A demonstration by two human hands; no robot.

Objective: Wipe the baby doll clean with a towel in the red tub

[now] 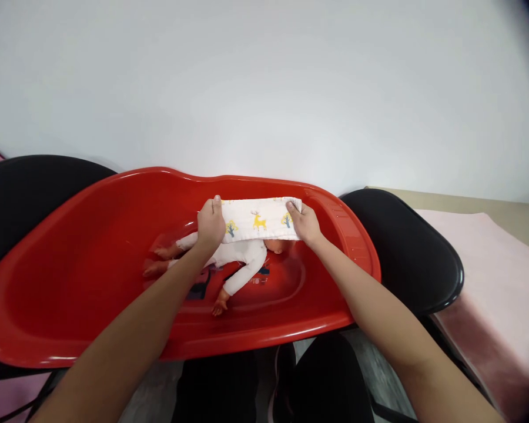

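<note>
A folded white cloth (260, 220) with yellow deer and tree prints is stretched between my two hands. My left hand (211, 222) grips its left end, thumb up. The right end is pinched by my right hand (304, 221), thumb on top. Beneath the cloth a baby doll (245, 258) in white clothes lies in a red baby bathtub (92, 235). Its feet point left, and one arm stretches toward the near side. Most of the doll's head is hidden behind the cloth and my right hand.
The tub rests across black chairs, one seat (405, 247) showing at the right and another (39, 176) at the left. A white wall (264, 88) rises behind. Pink material (489, 282) lies at the far right. My legs (330, 382) are below the tub's near rim.
</note>
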